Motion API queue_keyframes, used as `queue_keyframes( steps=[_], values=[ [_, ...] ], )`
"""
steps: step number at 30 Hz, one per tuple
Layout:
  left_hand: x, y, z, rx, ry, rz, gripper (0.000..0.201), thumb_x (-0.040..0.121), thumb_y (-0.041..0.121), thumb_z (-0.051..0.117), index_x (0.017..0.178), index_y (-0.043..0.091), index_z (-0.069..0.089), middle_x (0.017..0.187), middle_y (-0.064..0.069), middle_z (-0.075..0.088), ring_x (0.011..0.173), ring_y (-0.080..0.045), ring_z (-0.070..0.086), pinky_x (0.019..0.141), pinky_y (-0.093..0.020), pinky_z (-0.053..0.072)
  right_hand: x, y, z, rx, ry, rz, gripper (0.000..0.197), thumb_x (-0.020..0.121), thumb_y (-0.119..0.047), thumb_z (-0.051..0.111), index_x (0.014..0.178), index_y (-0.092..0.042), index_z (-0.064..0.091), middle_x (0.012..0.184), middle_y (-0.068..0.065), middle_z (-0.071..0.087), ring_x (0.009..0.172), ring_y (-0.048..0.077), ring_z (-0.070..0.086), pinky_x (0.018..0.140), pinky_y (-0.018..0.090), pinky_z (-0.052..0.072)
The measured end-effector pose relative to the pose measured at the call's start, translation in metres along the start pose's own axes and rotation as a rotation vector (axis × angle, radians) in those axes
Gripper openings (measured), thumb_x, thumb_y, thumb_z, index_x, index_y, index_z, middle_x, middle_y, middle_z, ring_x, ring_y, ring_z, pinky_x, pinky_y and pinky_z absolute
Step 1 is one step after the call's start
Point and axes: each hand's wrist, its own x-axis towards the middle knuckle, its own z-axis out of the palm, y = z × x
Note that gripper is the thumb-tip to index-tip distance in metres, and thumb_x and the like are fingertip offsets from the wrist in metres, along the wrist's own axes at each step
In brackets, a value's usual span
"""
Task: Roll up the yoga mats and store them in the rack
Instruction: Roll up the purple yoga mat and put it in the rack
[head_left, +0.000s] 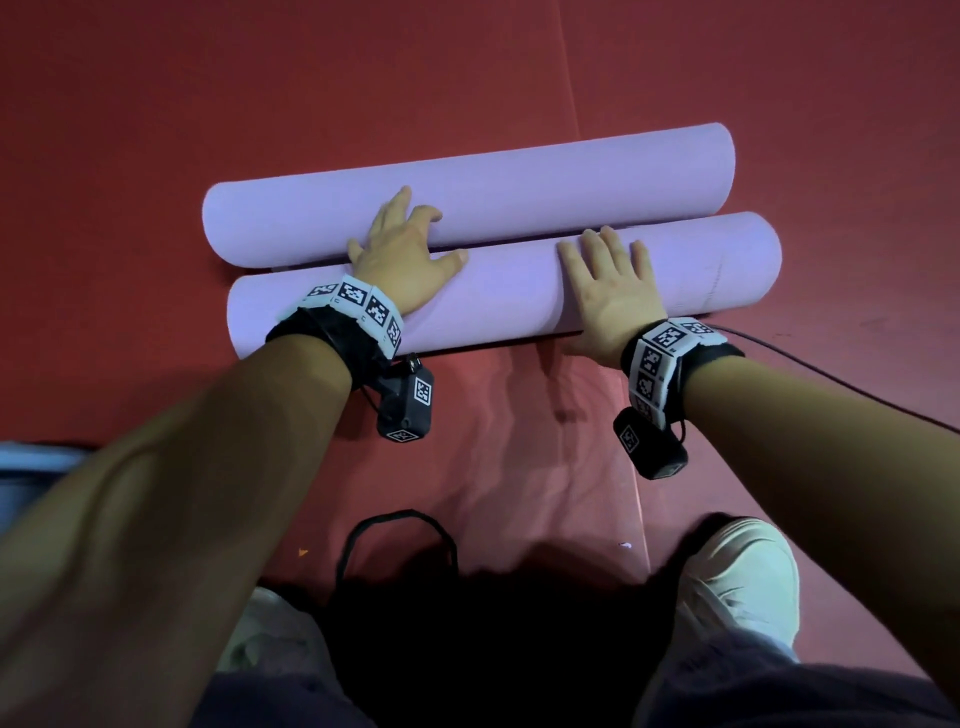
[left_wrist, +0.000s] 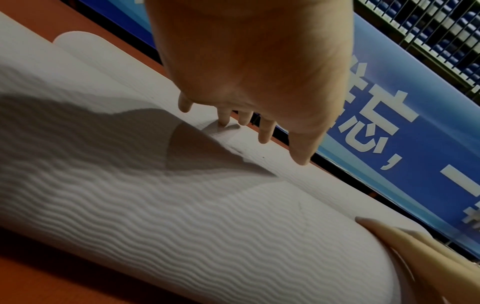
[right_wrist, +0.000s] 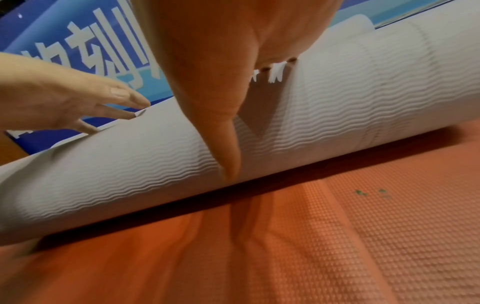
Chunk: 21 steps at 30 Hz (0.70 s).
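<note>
1. Both hands lie flat, gripping nothing. The right hand (head_left: 605, 296) rests palm-down on the near roll (head_left: 498, 291), fingers straight and reaching toward the groove between the rolls, thumb hanging down the near side.
2. At 9 o'clock from it, the left hand (head_left: 402, 254) spans the groove: heel on the near roll, spread fingers (head_left: 397, 200) arched, tips touching the far roll (head_left: 467, 197).
3. These two lilac rolls lie side by side, touching, on the red floor mat (head_left: 519, 467); the far one sits shifted slightly toward 3 o'clock.
4. Progress, as I judge it: the rolling looks done or nearly so, with no flat lilac mat showing. Whether they are two mats or one rolled from both ends I cannot tell. Lifting them and storing them remains; no rack appears.
5. Only the wrist views show the wavy ribbing on the mat and a blue banner (left_wrist: 389, 127) with white characters beyond. The left wrist view alone shows metal grating (left_wrist: 428, 26) behind it. Only the head view shows both rolls end to end.
</note>
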Motion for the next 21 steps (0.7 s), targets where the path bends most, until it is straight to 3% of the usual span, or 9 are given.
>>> queue_keyframes(
  steps=[3,6,9,12,16,21],
  values=[
    [0.001,-0.001,0.001,0.019,-0.026,0.023,0.053,0.089,0.057,0.060,0.133,0.029,0.052,0.167,0.002,0.009,0.154,-0.020,0.003,0.118,-0.061,0.011,0.010,0.002,0.001,-0.054,-0.015,0.010,0.128,0.062,-0.038,0.086,0.155,-0.016,0.000,0.160,0.014,0.010,0.150,0.034,0.003,0.119,0.056,0.004],
    [0.000,-0.004,0.001,0.056,-0.057,0.040,0.059,0.086,0.061,0.061,0.135,0.029,0.053,0.167,0.002,0.008,0.154,-0.020,-0.001,0.119,-0.059,0.010,0.021,0.002,0.000,-0.102,-0.017,0.022,0.133,0.057,-0.039,0.089,0.155,-0.016,0.002,0.157,0.013,0.015,0.148,0.034,0.008,0.119,0.056,0.006],
    [-0.004,-0.008,0.004,0.183,-0.082,0.066,0.076,0.081,0.066,0.063,0.146,0.031,0.044,0.167,0.002,0.008,0.153,-0.022,0.001,0.118,-0.058,0.011,0.032,0.000,-0.003,-0.124,-0.006,0.028,0.130,0.053,-0.043,0.089,0.152,-0.018,0.009,0.152,0.011,0.023,0.144,0.033,0.016,0.118,0.056,0.010],
    [-0.010,-0.013,0.011,0.329,-0.051,0.117,0.098,0.069,0.067,0.071,0.152,0.032,0.031,0.159,0.001,0.024,0.145,-0.025,0.019,0.115,-0.056,0.020,0.039,0.000,-0.005,-0.109,0.027,0.031,0.118,0.053,-0.038,0.085,0.148,-0.020,0.017,0.147,0.009,0.030,0.139,0.032,0.025,0.116,0.056,0.015],
    [-0.011,-0.022,0.019,0.480,-0.066,0.143,0.128,0.054,0.056,0.088,0.156,0.033,0.015,0.157,0.000,0.024,0.141,-0.027,0.024,0.115,-0.055,0.020,0.042,-0.002,-0.010,-0.101,0.022,0.038,0.110,0.051,-0.033,0.085,0.144,-0.021,0.026,0.140,0.008,0.039,0.132,0.031,0.035,0.111,0.056,0.022],
    [-0.015,-0.030,0.028,0.610,0.005,0.170,0.127,0.056,0.046,0.090,0.155,0.034,0.012,0.155,-0.003,0.029,0.137,-0.029,0.032,0.112,-0.051,0.025,0.037,-0.004,-0.011,-0.137,0.038,0.041,0.106,0.050,-0.030,0.085,0.140,-0.018,0.030,0.131,0.009,0.045,0.121,0.033,0.042,0.103,0.054,0.030]
  ],
)
